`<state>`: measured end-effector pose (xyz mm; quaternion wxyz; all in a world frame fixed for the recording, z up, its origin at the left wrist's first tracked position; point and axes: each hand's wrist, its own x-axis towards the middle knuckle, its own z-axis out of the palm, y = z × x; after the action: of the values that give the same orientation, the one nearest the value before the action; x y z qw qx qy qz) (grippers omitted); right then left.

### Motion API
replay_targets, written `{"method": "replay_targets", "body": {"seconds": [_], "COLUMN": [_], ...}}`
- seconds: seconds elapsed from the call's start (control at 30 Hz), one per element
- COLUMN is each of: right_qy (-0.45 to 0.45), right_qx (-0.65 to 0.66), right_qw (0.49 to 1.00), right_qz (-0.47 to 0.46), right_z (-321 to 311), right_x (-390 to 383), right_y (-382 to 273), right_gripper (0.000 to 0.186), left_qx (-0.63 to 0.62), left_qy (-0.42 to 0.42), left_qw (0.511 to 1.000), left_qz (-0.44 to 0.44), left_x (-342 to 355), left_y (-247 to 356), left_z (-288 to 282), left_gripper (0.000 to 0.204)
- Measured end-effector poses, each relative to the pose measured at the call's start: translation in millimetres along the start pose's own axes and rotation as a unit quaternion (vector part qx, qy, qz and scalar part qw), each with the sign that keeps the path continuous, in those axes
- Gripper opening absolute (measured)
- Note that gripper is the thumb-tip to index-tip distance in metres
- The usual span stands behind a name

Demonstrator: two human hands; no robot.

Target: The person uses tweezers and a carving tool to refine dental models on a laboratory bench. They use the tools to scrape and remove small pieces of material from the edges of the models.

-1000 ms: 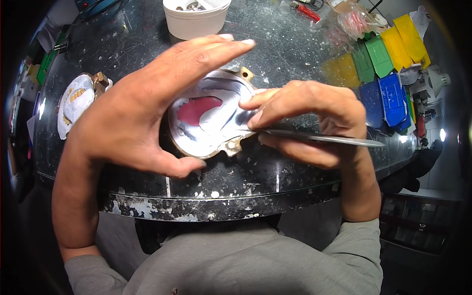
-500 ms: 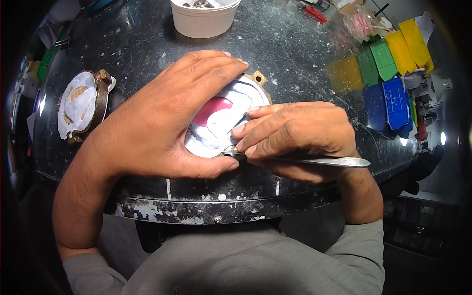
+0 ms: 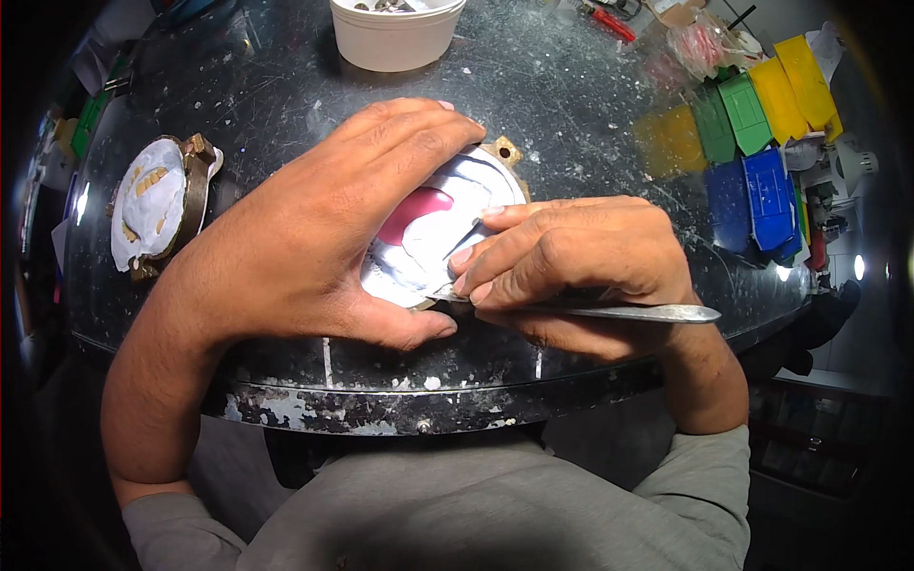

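Dark and speckled with white dust, the round table (image 3: 286, 86) fills most of the view, its chipped front rim curving just above the person's grey sleeves. At the middle sits a brass-framed mould (image 3: 433, 238) packed with white plaster around a pink wax patch. The left hand (image 3: 314, 247) curls over it from 9 o'clock, thumb pressed under the near rim and fingers wrapped over the far side, clamped on the mould. The right hand (image 3: 571, 266) comes in from 3 o'clock, its fingers pinched together on a thin metal knife (image 3: 609, 311); the blade tip lies on the plaster near the pink patch, the handle sticking out toward 3 o'clock.

The likeliest trouble, as I judge it, is the blade skidding off the hard plaster into the left thumb, which lies just beside the cutting end; too much pressure could also chip the plaster or gouge the wax. The mould rests close to the table's near rim, so a hard push toward 6 o'clock could tip it off.

Open room lies at 12 o'clock, up to the white tub (image 3: 395, 33). A second mould (image 3: 162, 205), holding teeth in plaster, lies at 9 o'clock, well apart. Coloured plastic boxes (image 3: 752, 143) crowd the 2 o'clock side near the rim.
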<state>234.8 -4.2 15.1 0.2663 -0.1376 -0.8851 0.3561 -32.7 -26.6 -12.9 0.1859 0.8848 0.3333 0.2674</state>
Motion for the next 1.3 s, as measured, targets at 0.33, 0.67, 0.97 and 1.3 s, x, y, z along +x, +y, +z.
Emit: {"method": "replay_targets", "body": {"seconds": [0.33,0.67,0.97,1.3], "right_qy": [0.017,0.003,-0.001,0.033], "right_qx": [-0.017,0.000,-0.009,-0.033], "right_qw": [0.999,1.000,1.000,0.997], "right_qz": [-0.024,-0.015,-0.018,-0.060], "right_z": [5,0,0,4], "right_x": [-4,-2,-1,-1], "right_y": [3,2,1,0], "right_gripper": [0.021,0.018,0.017,0.014], "left_qx": [0.005,-0.015,-0.020,-0.064], "left_qy": [-0.003,-0.013,-0.014,-0.035], "left_qw": [1.000,1.000,1.000,0.997], "left_qz": [-0.008,-0.004,-0.003,-0.035], "left_x": [0,2,1,-6], "left_y": [-1,-4,-7,0], "left_z": [1,-1,-1,-17], "left_gripper": [0.114,0.114,0.114,0.125]}}
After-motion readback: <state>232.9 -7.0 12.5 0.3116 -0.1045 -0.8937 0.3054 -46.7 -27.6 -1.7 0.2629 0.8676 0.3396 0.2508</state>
